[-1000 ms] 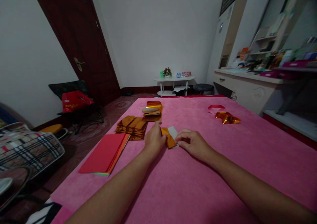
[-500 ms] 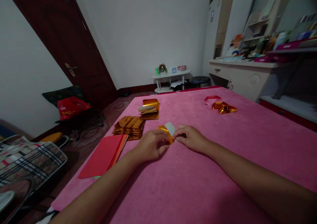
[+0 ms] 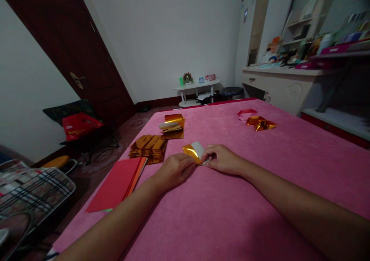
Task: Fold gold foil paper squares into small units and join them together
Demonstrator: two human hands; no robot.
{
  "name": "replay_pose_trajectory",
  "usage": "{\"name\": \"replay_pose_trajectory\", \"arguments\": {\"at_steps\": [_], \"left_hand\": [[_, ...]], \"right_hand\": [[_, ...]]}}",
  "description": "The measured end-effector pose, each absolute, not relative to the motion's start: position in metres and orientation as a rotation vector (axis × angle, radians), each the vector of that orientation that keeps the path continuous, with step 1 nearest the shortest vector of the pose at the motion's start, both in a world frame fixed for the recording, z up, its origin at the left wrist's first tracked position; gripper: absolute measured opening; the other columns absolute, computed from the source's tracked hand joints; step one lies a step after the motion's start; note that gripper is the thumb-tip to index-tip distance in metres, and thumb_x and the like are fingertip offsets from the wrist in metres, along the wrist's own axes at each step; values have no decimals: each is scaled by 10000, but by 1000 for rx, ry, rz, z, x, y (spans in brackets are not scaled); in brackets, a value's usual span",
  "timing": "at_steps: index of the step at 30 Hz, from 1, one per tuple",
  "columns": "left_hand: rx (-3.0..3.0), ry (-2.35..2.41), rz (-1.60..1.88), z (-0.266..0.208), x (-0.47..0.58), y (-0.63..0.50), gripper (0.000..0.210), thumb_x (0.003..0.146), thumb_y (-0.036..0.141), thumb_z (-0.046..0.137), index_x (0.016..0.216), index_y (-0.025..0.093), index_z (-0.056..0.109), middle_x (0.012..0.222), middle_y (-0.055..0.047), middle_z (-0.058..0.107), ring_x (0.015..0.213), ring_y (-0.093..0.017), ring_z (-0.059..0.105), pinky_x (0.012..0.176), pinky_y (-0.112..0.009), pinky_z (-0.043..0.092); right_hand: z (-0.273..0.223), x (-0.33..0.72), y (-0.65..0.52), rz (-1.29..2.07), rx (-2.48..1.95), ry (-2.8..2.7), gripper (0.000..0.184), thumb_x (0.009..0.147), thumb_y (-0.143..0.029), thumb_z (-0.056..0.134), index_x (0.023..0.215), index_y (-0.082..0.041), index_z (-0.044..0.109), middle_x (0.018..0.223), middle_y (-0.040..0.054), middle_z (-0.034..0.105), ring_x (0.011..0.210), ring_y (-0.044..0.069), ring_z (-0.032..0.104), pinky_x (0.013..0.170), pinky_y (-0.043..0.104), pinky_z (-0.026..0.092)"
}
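A small sheet of gold foil paper [image 3: 191, 151], partly folded so that its pale back shows, lies on the pink cloth between both hands. My left hand [image 3: 175, 169] presses its fingers together on the near left edge of the sheet. With thumb and fingertips, my right hand [image 3: 220, 159] pinches the near right corner. Left of the sheet sits a pile of folded gold foil papers [image 3: 148, 148]. Just behind that pile is a stack of gold foil sheets [image 3: 174, 123] with a greyish oval object on top.
Red and orange paper sheets [image 3: 117, 184] lie by my left forearm. Crumpled gold foil [image 3: 261, 123] and a red-pink ribbon loop [image 3: 247, 114] are at the far right of the pink cloth [image 3: 231, 214]. Beyond stand a low white table [image 3: 196, 86] and a dark round stool [image 3: 231, 91].
The fingers of my left hand have closed together and flattened along the foil paper's near edge. My right hand stays at its corner. The whole view has shifted slightly.
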State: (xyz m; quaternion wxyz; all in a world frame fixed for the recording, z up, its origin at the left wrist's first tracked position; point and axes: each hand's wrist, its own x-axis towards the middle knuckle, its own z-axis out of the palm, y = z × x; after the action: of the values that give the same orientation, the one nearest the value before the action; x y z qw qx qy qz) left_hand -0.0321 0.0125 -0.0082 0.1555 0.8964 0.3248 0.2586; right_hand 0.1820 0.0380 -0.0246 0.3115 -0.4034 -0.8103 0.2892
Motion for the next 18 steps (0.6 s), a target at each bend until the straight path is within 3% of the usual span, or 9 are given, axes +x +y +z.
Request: {"name": "replay_pose_trajectory", "arguments": {"at_steps": [11, 18], "left_hand": [[2470, 904, 865, -10, -35, 18, 315, 775, 108, 501, 1020, 223, 663, 932, -61, 675, 862, -178, 603, 804, -291, 460], [2531, 878, 833, -14, -37, 25, 231, 848, 183, 494, 971, 236, 683, 930, -57, 689, 905, -179, 601, 843, -298, 446]], "right_hand": [[-28, 182, 38, 687, -1085, -2159, 233, 634, -85, 557, 772, -190, 712, 723, 1, 622, 603, 105, 521, 543, 210, 390], [-27, 179, 38, 682, -1124, -2140, 187, 622, -80, 553, 709, -184, 683, 704, -4, 616, 592, 104, 519, 532, 209, 382]]}}
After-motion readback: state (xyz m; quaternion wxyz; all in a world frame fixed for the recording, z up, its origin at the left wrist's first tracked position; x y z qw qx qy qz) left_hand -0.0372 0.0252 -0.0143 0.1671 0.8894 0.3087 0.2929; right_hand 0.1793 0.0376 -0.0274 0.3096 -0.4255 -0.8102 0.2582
